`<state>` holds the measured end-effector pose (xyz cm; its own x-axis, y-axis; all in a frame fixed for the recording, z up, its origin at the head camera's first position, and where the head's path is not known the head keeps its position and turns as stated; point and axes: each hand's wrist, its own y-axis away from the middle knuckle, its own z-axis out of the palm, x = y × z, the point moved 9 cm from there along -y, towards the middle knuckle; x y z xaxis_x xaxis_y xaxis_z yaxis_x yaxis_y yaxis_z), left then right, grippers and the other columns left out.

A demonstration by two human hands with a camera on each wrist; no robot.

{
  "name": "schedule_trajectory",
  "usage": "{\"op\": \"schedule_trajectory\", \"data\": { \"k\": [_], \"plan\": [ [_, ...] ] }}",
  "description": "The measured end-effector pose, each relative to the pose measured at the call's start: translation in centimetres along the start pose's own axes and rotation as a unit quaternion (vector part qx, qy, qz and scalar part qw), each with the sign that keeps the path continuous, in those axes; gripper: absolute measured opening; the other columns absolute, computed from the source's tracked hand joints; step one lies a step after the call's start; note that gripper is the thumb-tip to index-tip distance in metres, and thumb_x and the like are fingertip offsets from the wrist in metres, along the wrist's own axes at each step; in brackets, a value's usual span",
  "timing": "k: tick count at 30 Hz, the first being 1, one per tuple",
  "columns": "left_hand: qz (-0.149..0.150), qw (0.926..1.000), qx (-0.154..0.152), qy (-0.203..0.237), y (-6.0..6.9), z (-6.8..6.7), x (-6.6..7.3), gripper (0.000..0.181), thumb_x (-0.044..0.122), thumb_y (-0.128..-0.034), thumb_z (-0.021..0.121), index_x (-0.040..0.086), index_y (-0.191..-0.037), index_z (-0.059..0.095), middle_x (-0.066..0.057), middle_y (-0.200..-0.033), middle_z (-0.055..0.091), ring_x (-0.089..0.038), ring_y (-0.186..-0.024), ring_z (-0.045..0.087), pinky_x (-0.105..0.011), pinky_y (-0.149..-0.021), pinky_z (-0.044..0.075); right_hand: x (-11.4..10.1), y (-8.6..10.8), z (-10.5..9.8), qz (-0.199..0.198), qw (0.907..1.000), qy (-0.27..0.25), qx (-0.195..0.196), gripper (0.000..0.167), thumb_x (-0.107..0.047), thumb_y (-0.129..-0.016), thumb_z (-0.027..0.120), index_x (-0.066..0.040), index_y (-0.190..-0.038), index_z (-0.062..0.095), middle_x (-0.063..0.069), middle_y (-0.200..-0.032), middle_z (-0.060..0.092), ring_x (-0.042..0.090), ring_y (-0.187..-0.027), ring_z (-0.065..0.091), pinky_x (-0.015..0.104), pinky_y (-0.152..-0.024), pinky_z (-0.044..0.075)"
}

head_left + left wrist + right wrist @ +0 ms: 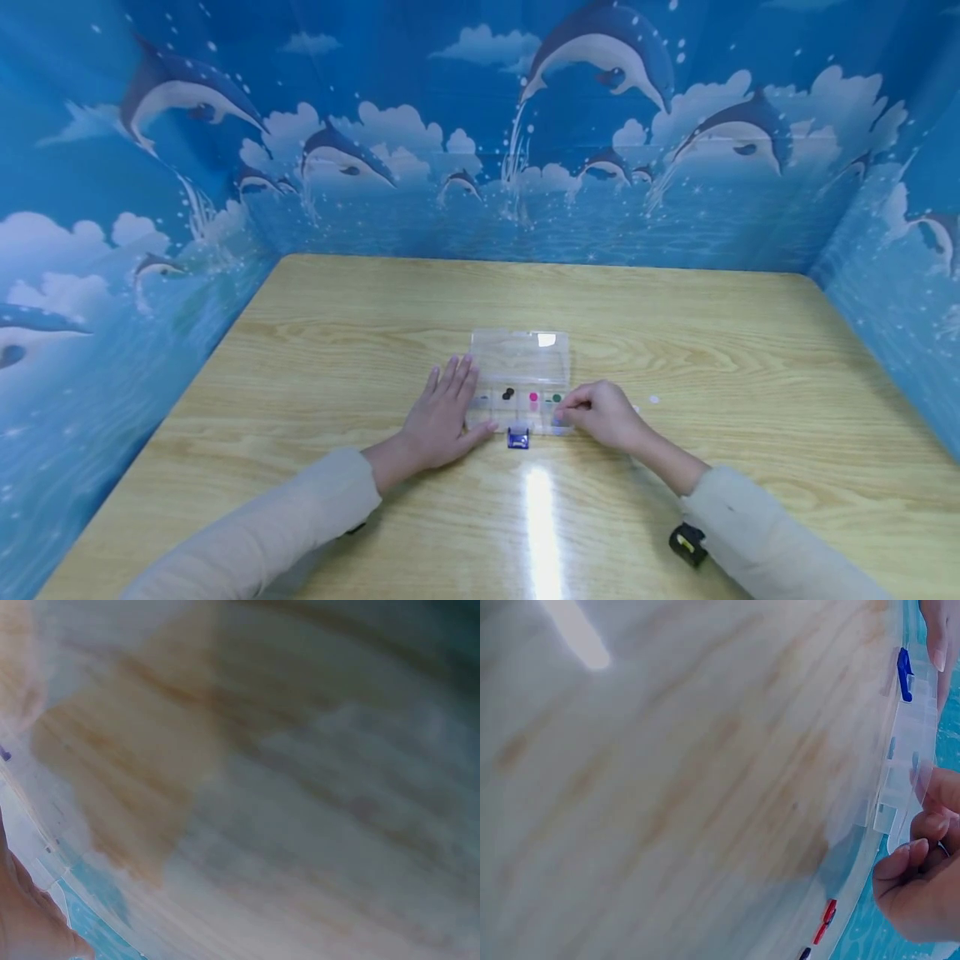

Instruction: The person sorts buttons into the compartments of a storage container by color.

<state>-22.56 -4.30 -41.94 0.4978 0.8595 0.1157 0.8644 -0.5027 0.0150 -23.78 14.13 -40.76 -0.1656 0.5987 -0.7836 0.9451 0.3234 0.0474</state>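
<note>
A clear plastic compartment box [531, 423] lies on the table with its clear lid [517, 357] folded back and a blue latch [518, 438] at its front. Small black discs [508, 394], a pink disc [533, 397] and a green disc [557, 398] are in separate compartments. My left hand [444, 417] rests with straight fingers against the box's left end. At the right end, the bent fingers of my right hand [606, 417] reach the last compartment. Whether its fingertips hold a small piece is hidden. The right wrist view shows this hand [922, 877] beside the box wall.
White discs [654, 399] lie on the wooden table [712, 350] right of the box. Red pieces [825, 921] and a dark piece [805, 953] appear low in the right wrist view. A dolphin-print curtain [480, 150] surrounds the table. A small black device [687, 544] is under the right sleeve.
</note>
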Motion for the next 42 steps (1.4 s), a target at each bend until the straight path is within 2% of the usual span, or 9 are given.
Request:
{"op": "schedule_trajectory", "data": {
  "k": [6,11,17,23,28,35,42],
  "plan": [
    [-0.001,1.0000,-0.003,0.004,0.0,-0.1,0.0,0.085,0.059,-0.0927,0.033,-0.002,-0.147,0.012,-0.017,-0.155,0.002,-0.033,-0.144,0.004,-0.049,-0.117,0.006,-0.4,-0.1,0.4,-0.010,0.9990,0.043,-0.002,0.007,-0.008,-0.081,0.068,-0.004,-0.080,0.073,0.006,-0.072,0.069,0.005,-0.051,0.042,0.018,-0.047,0.037],
    [0.001,1.0000,0.001,0.005,0.0,-0.1,0.1,0.084,0.058,-0.0929,0.035,-0.003,-0.147,0.013,-0.019,-0.155,0.003,-0.034,-0.144,0.005,-0.051,-0.116,0.008,-0.7,-0.1,0.6,-0.019,0.9980,0.059,-0.007,0.006,-0.008,-0.080,0.069,-0.004,-0.081,0.074,0.008,-0.077,0.072,0.005,-0.054,0.047,0.017,-0.049,0.040],
    [0.000,1.0000,0.003,0.000,0.1,-0.2,0.1,0.084,0.059,-0.0926,0.034,-0.003,-0.147,0.014,-0.018,-0.155,0.005,-0.034,-0.144,0.007,-0.052,-0.116,0.009,-1.0,0.2,0.1,-0.014,0.9990,0.039,-0.016,0.008,-0.009,-0.081,0.068,-0.003,-0.085,0.073,0.011,-0.082,0.072,0.008,-0.057,0.052,0.018,-0.049,0.044],
    [0.001,1.0000,0.003,-0.003,0.1,-0.2,0.1,0.084,0.059,-0.0925,0.034,-0.002,-0.147,0.014,-0.018,-0.155,0.005,-0.034,-0.144,0.007,-0.052,-0.116,0.009,-0.4,0.4,-1.4,-0.007,0.9996,0.023,0.013,0.011,-0.006,-0.082,0.066,-0.001,-0.089,0.073,0.014,-0.086,0.072,0.007,-0.058,0.051,0.018,-0.051,0.045],
    [0.003,1.0000,0.007,-0.003,0.1,-0.2,0.1,0.084,0.059,-0.0924,0.034,-0.003,-0.147,0.014,-0.019,-0.155,0.006,-0.034,-0.144,0.008,-0.052,-0.116,0.009,0.1,0.8,-2.2,-0.018,0.9991,0.021,0.030,0.013,-0.008,-0.084,0.065,-0.001,-0.093,0.072,0.015,-0.094,0.071,0.008,-0.071,0.056,0.018,-0.059,0.048],
    [0.004,1.0000,0.007,-0.001,0.1,-0.2,0.1,0.084,0.059,-0.0926,0.033,-0.003,-0.147,0.014,-0.019,-0.155,0.006,-0.034,-0.144,0.007,-0.052,-0.116,0.009,0.9,1.5,-3.1,-0.022,0.9985,0.020,0.045,0.013,-0.007,-0.084,0.064,-0.001,-0.094,0.071,0.012,-0.089,0.069,0.006,-0.064,0.048,0.018,-0.055,0.043],
    [0.005,0.9999,0.009,0.005,0.1,-0.3,0.2,0.084,0.058,-0.0927,0.035,-0.003,-0.146,0.014,-0.020,-0.155,0.006,-0.035,-0.143,0.007,-0.053,-0.116,0.009,1.7,2.1,-3.7,-0.018,0.9983,0.028,0.048,0.013,-0.005,-0.082,0.065,0.001,-0.094,0.070,0.006,-0.079,0.064,0.004,-0.064,0.047,0.018,-0.056,0.043]
  ]
}}
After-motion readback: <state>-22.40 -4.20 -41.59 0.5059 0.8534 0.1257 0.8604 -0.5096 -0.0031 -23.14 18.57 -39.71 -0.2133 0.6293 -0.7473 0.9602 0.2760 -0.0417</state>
